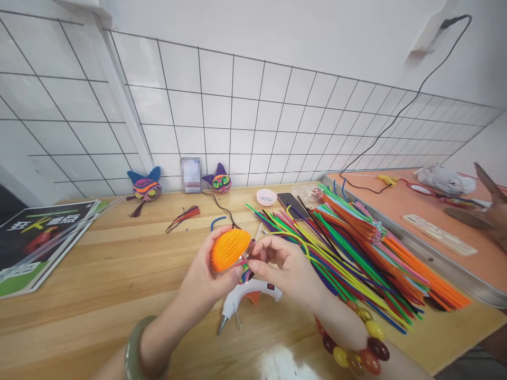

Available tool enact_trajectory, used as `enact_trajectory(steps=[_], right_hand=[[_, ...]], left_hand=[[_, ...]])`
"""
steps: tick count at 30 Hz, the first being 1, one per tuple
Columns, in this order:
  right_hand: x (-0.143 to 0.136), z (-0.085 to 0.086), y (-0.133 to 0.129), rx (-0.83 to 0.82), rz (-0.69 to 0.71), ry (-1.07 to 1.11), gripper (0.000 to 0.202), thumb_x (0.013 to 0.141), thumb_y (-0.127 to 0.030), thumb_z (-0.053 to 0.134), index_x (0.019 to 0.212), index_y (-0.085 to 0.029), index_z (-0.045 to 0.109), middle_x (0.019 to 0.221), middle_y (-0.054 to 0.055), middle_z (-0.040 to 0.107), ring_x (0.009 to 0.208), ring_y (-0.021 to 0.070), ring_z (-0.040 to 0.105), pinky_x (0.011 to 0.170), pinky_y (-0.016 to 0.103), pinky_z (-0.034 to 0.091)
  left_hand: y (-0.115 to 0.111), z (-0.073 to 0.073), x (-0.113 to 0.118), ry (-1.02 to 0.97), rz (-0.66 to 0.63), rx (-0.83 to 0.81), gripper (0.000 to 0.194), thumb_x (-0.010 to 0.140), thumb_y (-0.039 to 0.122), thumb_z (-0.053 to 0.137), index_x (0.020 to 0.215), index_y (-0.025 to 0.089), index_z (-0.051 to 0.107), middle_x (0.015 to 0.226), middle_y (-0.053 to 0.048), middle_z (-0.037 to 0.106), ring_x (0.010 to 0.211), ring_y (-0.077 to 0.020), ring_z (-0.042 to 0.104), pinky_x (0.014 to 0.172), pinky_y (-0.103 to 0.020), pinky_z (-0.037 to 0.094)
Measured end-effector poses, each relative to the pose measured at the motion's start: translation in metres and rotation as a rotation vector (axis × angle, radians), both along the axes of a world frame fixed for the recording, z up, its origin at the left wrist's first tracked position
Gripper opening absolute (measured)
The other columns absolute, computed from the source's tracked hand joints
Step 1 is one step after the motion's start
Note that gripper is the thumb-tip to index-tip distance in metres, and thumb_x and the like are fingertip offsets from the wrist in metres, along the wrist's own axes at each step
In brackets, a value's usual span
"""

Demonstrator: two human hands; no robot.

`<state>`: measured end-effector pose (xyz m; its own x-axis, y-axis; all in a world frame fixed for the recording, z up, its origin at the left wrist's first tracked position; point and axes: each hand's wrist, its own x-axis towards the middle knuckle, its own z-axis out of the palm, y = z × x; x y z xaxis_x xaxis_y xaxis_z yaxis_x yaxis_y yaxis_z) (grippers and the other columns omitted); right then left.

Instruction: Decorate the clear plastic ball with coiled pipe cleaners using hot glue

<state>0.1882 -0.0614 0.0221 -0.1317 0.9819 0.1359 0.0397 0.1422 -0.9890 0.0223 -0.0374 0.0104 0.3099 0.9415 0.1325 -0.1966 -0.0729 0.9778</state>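
My left hand (pixel 216 269) is closed around a rounded craft piece (pixel 231 249) covered in ridged rows of orange pipe cleaner. Along its lower edge, a short pink pipe cleaner (pixel 242 262) runs to the pinched fingertips of my right hand (pixel 279 264). A clear part and some multicoloured pattern show at the piece's right underside, partly hidden by my fingers. Just below both hands lies a white glue gun (pixel 249 293) with its metal nozzle pointing down left.
Pipe cleaners (pixel 348 253) in many colours are heaped to the right. Behind them are a phone (pixel 292 205) and a pink bowl (pixel 266 198). Two finished animal heads (pixel 146 187) stand by the wall. A magazine (pixel 43 243) lies left. Another person's hand (pixel 497 211) shows far right.
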Motion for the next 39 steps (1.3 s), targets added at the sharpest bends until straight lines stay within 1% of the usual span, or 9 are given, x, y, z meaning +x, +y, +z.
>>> enact_trajectory(steps=[7, 10, 13, 16, 19, 25, 29, 35, 39], right_hand=[[-0.001, -0.003, -0.002, -0.007, -0.030, -0.025, 0.011, 0.074, -0.024, 0.065, 0.078, -0.018, 0.057, 0.075, -0.001, 0.052, 0.067, 0.0134, 0.050, 0.063, 0.028, 0.043], [-0.001, -0.003, -0.001, -0.011, -0.030, -0.022, 0.011, 0.074, -0.025, 0.066, 0.077, -0.019, 0.057, 0.072, -0.002, 0.051, 0.065, 0.0127, 0.048, 0.060, 0.027, 0.041], [0.001, -0.005, 0.001, -0.031, -0.017, 0.011, 0.014, 0.075, -0.028, 0.066, 0.078, -0.019, 0.056, 0.069, -0.003, 0.050, 0.063, 0.0120, 0.046, 0.058, 0.026, 0.040], [0.002, -0.008, 0.003, -0.030, 0.013, 0.048, 0.016, 0.076, -0.031, 0.067, 0.079, -0.019, 0.056, 0.070, -0.003, 0.051, 0.063, 0.0116, 0.047, 0.060, 0.026, 0.041], [0.002, -0.009, 0.003, -0.024, 0.032, 0.066, 0.020, 0.077, -0.034, 0.068, 0.079, -0.019, 0.056, 0.076, -0.001, 0.055, 0.068, 0.0123, 0.051, 0.064, 0.027, 0.044], [-0.004, -0.008, 0.002, -0.059, -0.042, 0.059, 0.029, 0.073, -0.039, 0.073, 0.072, -0.020, 0.052, 0.076, -0.002, 0.053, 0.069, 0.0130, 0.052, 0.064, 0.028, 0.048], [-0.005, -0.008, 0.002, -0.057, -0.038, 0.049, 0.030, 0.072, -0.043, 0.072, 0.073, -0.020, 0.053, 0.072, -0.002, 0.051, 0.066, 0.0127, 0.050, 0.063, 0.028, 0.049], [-0.006, -0.011, 0.005, -0.056, -0.046, 0.034, 0.034, 0.072, -0.048, 0.073, 0.074, -0.020, 0.054, 0.069, -0.003, 0.050, 0.063, 0.0126, 0.049, 0.060, 0.028, 0.048], [-0.001, -0.011, 0.008, -0.024, -0.005, 0.079, 0.030, 0.079, -0.048, 0.067, 0.078, -0.019, 0.056, 0.071, -0.002, 0.054, 0.065, 0.0125, 0.052, 0.064, 0.027, 0.046]], left_hand=[[-0.002, -0.004, 0.000, 0.018, -0.036, -0.030, 0.058, 0.071, 0.031, 0.073, 0.120, 0.021, 0.045, 0.114, -0.009, 0.060, 0.106, -0.0255, 0.058, 0.086, -0.033, 0.050], [0.000, -0.011, -0.004, 0.017, -0.074, -0.020, 0.051, 0.080, 0.034, 0.066, 0.125, 0.024, 0.044, 0.122, -0.007, 0.058, 0.113, -0.0246, 0.054, 0.092, -0.033, 0.045], [0.003, -0.019, -0.007, -0.007, -0.112, -0.066, 0.046, 0.087, 0.038, 0.057, 0.129, 0.025, 0.042, 0.126, -0.008, 0.057, 0.119, -0.0267, 0.050, 0.098, -0.038, 0.041], [0.005, -0.022, -0.006, -0.002, -0.104, -0.095, 0.049, 0.086, 0.037, 0.060, 0.129, 0.025, 0.042, 0.126, -0.008, 0.057, 0.119, -0.0268, 0.050, 0.099, -0.038, 0.040], [0.005, -0.020, -0.004, 0.021, -0.077, -0.102, 0.052, 0.081, 0.036, 0.066, 0.127, 0.024, 0.043, 0.123, -0.007, 0.058, 0.116, -0.0247, 0.051, 0.097, -0.035, 0.041], [0.002, -0.014, 0.000, 0.029, -0.037, -0.099, 0.053, 0.077, 0.036, 0.069, 0.122, 0.021, 0.048, 0.121, -0.008, 0.059, 0.114, -0.0245, 0.052, 0.095, -0.033, 0.043], [0.002, -0.018, 0.000, 0.025, 0.000, -0.111, 0.048, 0.079, 0.035, 0.068, 0.122, 0.022, 0.051, 0.122, -0.007, 0.060, 0.115, -0.0248, 0.053, 0.096, -0.033, 0.042], [0.004, -0.024, 0.001, -0.028, -0.027, -0.168, 0.048, 0.081, 0.036, 0.067, 0.124, 0.022, 0.051, 0.123, -0.009, 0.060, 0.116, -0.0266, 0.053, 0.095, -0.035, 0.043], [0.004, -0.019, 0.003, -0.120, -0.080, -0.263, 0.043, 0.080, 0.031, 0.068, 0.119, 0.020, 0.053, 0.112, -0.008, 0.064, 0.100, -0.0236, 0.060, 0.084, -0.035, 0.050]])
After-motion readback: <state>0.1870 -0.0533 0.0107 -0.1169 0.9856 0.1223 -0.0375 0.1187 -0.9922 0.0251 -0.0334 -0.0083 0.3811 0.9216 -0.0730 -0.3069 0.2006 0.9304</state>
